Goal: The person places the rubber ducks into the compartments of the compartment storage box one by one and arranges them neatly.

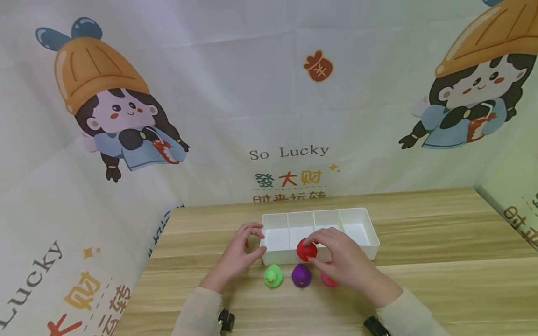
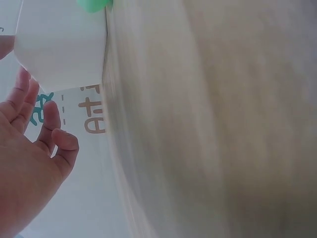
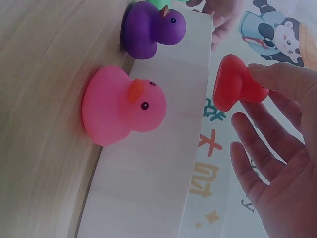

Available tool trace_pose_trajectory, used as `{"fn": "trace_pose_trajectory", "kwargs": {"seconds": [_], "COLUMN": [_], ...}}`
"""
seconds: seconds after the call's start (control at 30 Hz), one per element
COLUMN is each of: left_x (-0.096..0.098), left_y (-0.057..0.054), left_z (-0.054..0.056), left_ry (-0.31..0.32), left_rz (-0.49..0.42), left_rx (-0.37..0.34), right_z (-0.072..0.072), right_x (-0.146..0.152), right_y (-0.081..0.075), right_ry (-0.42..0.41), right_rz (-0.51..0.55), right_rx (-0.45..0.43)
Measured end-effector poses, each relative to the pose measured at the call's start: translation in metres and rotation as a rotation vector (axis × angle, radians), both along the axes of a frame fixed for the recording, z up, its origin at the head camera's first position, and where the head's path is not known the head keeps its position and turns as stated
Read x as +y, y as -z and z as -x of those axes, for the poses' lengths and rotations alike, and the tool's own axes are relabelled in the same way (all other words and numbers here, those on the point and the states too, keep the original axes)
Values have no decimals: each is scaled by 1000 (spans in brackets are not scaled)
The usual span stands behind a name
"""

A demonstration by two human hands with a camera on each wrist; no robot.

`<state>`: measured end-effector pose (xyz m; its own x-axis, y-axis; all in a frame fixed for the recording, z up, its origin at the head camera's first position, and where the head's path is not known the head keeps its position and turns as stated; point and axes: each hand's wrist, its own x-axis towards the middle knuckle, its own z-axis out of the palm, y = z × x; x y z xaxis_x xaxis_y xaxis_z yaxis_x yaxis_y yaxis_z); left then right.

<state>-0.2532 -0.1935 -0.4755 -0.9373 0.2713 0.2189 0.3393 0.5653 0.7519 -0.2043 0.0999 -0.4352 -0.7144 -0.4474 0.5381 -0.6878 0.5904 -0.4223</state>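
A red rubber duck [image 1: 306, 249] is pinched between the thumb and fingertips of my right hand [image 1: 346, 259], in front of the white divided box [image 1: 373, 252]. In the right wrist view the red duck [image 3: 230, 83] is held by its head, with its base turned away from the palm. My left hand [image 1: 236, 252] rests its thumb and fingertips against the box's left end, its other fingers loosely bent. Along the box's front stand a green duck [image 1: 273, 276], a purple duck [image 1: 301, 276] and a pink duck [image 3: 121, 106], which my right hand partly covers in the head view.
The wood-grain table [image 1: 441, 242] extends to both sides of the box. Behind it hangs a white printed cloth [image 1: 235, 93] with cartoon figures and lettering, and more cloth stands at the left and right. Dark wrist devices [image 1: 226, 320] sit by both sleeves.
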Motion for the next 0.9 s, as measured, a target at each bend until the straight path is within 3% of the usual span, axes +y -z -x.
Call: {"fn": "trace_pose_trajectory", "kwargs": {"seconds": [0.27,0.9], "left_x": [1,2], "left_y": [1,3], "left_z": [0,-1], "left_ry": [2,-10], "left_rz": [-16,-10], "left_rx": [3,18], "right_z": [6,14], "right_x": [-5,-18], "right_y": [-3,-5], "right_ry": [-29,-3], "right_rz": [-6,-42], "right_rx": [-24,-68]}}
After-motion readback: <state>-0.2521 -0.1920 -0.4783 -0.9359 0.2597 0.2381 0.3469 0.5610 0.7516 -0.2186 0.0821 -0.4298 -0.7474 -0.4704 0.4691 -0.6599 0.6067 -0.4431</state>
